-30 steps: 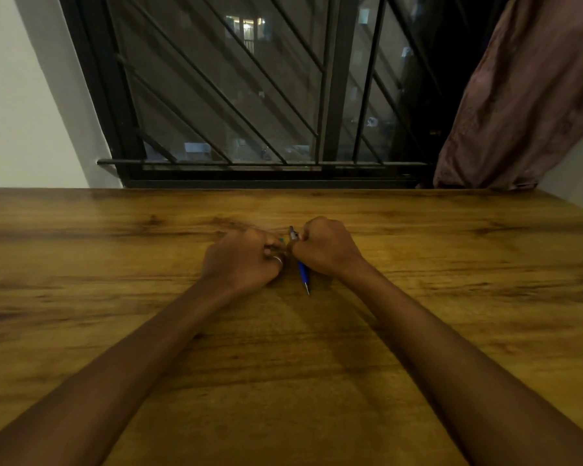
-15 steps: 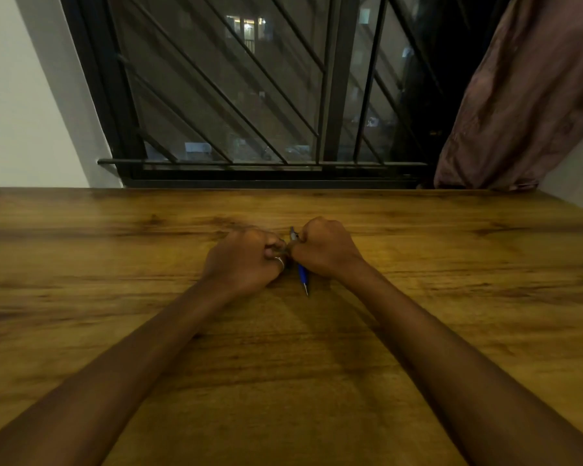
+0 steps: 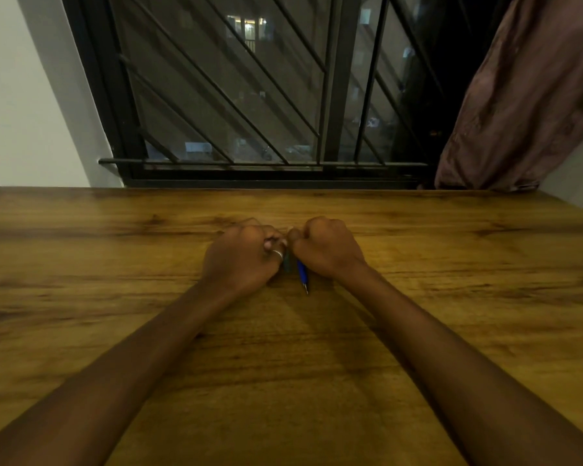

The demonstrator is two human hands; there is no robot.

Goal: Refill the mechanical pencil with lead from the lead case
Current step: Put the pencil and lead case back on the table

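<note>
The slim blue plastic mechanical pencil (image 3: pixel 302 274) is clenched in the right hand (image 3: pixel 327 250), its metal tip pointing back toward the person above the wooden bench (image 3: pixel 115 264), while the left hand (image 3: pixel 241 258), knuckle to knuckle beside it, grasps a small dark lead case (image 3: pixel 287 264) at the pencil's hidden far end.

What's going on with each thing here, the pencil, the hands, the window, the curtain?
Pencil: held in the right hand, tip pointing toward the person.
Right hand: closed around the pencil.
Left hand: closed on something small and dark, unclear.
Window: shut, barred.
Curtain: pulled aside.
</note>
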